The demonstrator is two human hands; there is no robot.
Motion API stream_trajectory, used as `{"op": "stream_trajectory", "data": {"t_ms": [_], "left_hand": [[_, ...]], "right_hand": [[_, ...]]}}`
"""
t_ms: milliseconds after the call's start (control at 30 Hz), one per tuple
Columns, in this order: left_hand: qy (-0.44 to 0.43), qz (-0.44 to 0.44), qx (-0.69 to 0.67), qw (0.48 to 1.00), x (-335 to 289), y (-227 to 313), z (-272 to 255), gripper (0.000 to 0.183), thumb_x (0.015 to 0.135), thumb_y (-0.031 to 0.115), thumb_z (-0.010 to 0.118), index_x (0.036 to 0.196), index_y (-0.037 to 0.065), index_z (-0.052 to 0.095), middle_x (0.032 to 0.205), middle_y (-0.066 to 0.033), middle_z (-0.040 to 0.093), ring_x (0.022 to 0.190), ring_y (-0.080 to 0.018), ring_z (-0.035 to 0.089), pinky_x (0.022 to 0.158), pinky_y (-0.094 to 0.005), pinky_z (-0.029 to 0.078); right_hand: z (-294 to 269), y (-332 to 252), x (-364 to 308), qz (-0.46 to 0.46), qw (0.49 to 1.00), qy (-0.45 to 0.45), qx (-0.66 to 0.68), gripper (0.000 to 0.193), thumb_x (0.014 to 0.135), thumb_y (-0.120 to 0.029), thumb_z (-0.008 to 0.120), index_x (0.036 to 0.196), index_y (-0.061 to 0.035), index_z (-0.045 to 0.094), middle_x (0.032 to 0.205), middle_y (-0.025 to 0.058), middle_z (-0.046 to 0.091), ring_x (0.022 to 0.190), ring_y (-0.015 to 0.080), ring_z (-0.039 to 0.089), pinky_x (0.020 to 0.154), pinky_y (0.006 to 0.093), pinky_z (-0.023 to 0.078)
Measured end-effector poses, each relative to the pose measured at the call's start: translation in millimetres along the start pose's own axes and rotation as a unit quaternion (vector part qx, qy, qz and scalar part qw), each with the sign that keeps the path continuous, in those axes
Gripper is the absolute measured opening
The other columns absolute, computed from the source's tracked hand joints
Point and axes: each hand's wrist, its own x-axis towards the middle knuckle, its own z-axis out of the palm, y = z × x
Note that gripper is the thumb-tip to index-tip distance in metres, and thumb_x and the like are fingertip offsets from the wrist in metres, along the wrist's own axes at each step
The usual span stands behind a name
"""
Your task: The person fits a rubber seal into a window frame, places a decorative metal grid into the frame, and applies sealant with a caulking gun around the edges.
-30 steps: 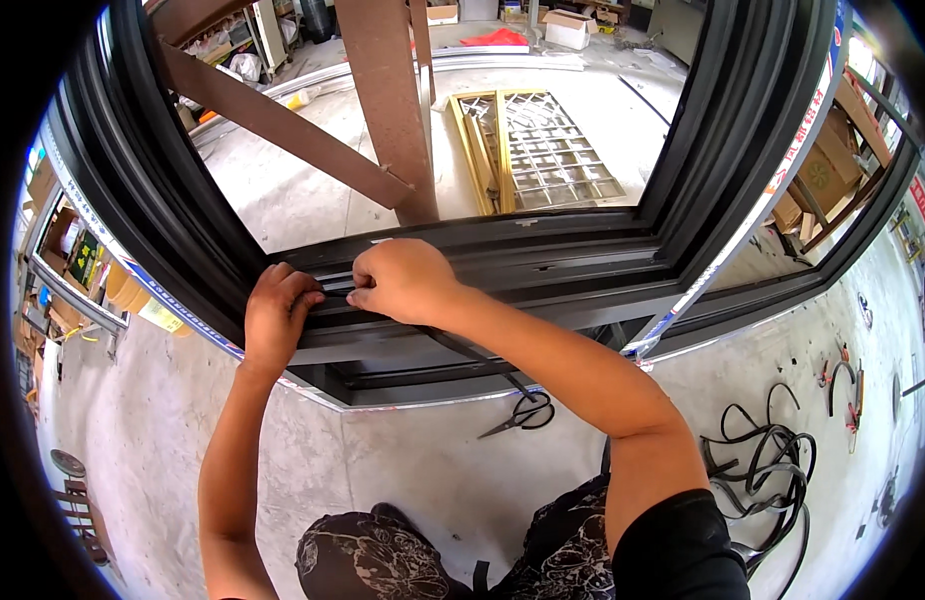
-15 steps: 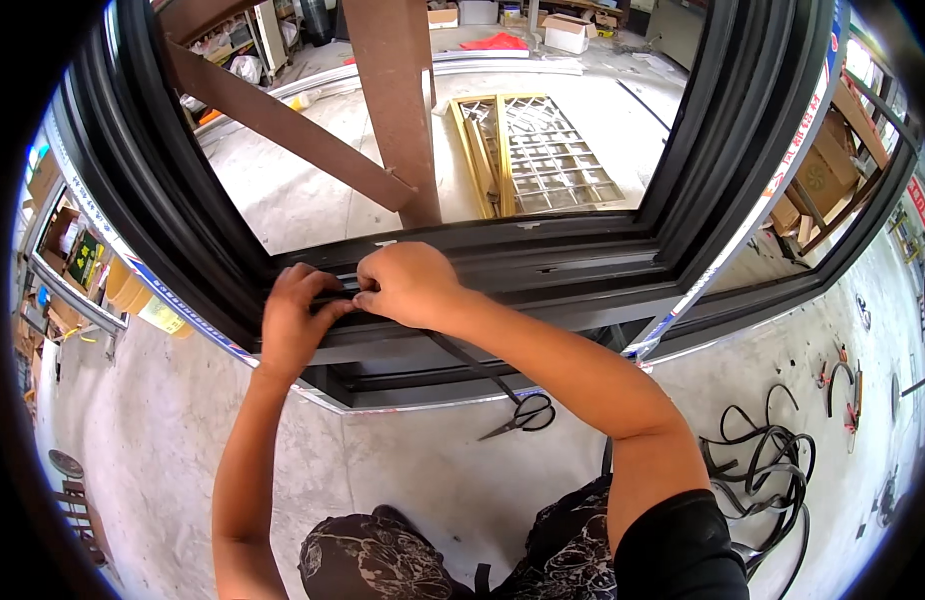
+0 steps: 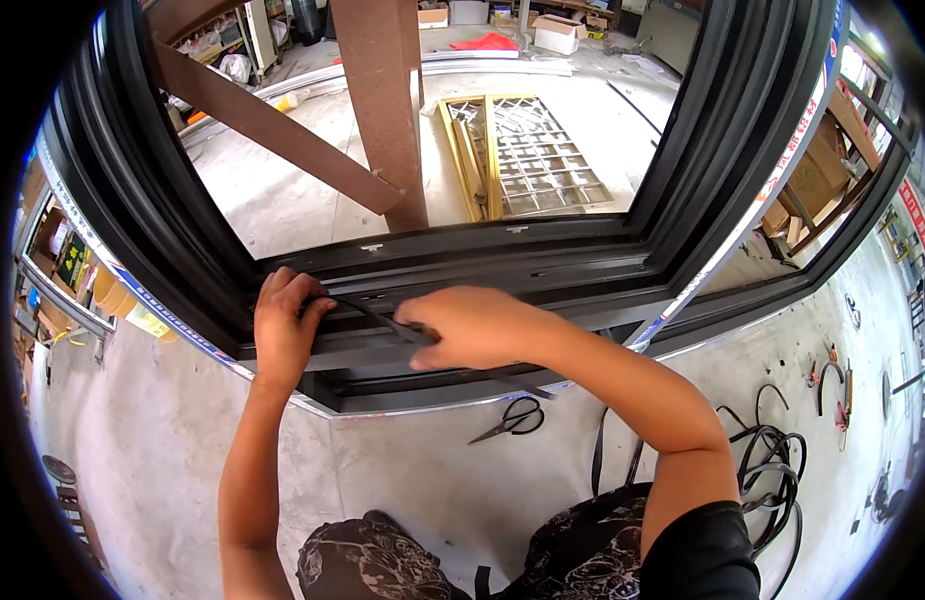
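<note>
Our right hand (image 3: 468, 328) is gripping a long, flexible black strip (image 3: 371, 314); at left on the black metal frame (image 3: 593, 283), our left hand (image 3: 286, 328) is touching it, whether pinching we cannot tell.

Red characters (image 3: 798, 137) on white film strip (image 3: 719, 252); pale characters (image 3: 916, 216) on red banner (image 3: 912, 199).

black strip (image 3: 388, 322), black frame (image 3: 183, 180), brown post (image 3: 381, 110), pale-flowered dark trousers (image 3: 378, 560)

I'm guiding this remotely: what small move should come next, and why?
Probably press the black strip down beside the left hand, which seems to hold it near the left corner: from there it slants, unseated, across the window frame's lower rail to the right hand.
</note>
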Motion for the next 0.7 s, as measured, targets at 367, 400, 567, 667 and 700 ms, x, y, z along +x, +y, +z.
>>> {"op": "stream_trajectory", "data": {"t_ms": [367, 400, 567, 667, 700], "left_hand": [[-0.048, 0.013, -0.039, 0.998, 9, 8, 10, 0.016, 0.072, 0.003, 0.073, 0.081, 0.000, 0.061, 0.081, -0.0104, 0.054, 0.083, -0.0310, 0.053, 0.073, -0.0376, 0.044], [-0.038, 0.017, -0.029, 0.999, 9, 9, 11, 0.016, 0.071, 0.003, 0.074, 0.080, 0.000, 0.061, 0.080, -0.0102, 0.054, 0.082, -0.0302, 0.053, 0.072, -0.0372, 0.044], [-0.074, -0.024, -0.069, 0.995, 11, 8, 6, 0.018, 0.069, 0.003, 0.075, 0.081, 0.000, 0.062, 0.080, -0.0096, 0.055, 0.081, -0.0273, 0.054, 0.070, -0.0351, 0.044], [-0.086, -0.005, -0.099, 0.991, 12, 8, 5, 0.019, 0.068, 0.002, 0.076, 0.082, 0.000, 0.063, 0.081, -0.0088, 0.056, 0.080, -0.0254, 0.055, 0.069, -0.0327, 0.045], [-0.078, -0.007, -0.093, 0.993, 12, 4, 9, 0.019, 0.068, 0.002, 0.076, 0.082, 0.000, 0.064, 0.082, -0.0087, 0.057, 0.079, -0.0250, 0.055, 0.070, -0.0320, 0.045]], "right_hand": [[1, 18, -18, -0.003, 0.927, 0.311, -0.210, 0.015, 0.083, -0.020, 0.067, 0.074, -0.0076, 0.064, 0.078, 0.0082, 0.057, 0.080, 0.0272, 0.059, 0.070, 0.0404, 0.049], [3, 22, -17, -0.001, 0.925, 0.309, -0.221, 0.015, 0.083, -0.020, 0.067, 0.075, -0.0077, 0.064, 0.078, 0.0079, 0.058, 0.080, 0.0272, 0.059, 0.069, 0.0409, 0.049], [8, 31, -17, -0.028, 0.935, 0.307, -0.176, 0.014, 0.085, -0.020, 0.064, 0.079, -0.0081, 0.063, 0.079, 0.0085, 0.058, 0.080, 0.0293, 0.059, 0.069, 0.0420, 0.049], [9, 40, -18, -0.043, 0.953, 0.260, -0.148, 0.014, 0.086, -0.022, 0.065, 0.083, -0.0088, 0.063, 0.079, 0.0083, 0.059, 0.081, 0.0304, 0.059, 0.068, 0.0427, 0.048], [9, 44, -19, -0.042, 0.964, 0.223, -0.137, 0.015, 0.085, -0.024, 0.066, 0.086, -0.0093, 0.063, 0.080, 0.0077, 0.060, 0.082, 0.0305, 0.059, 0.068, 0.0428, 0.047]]}}
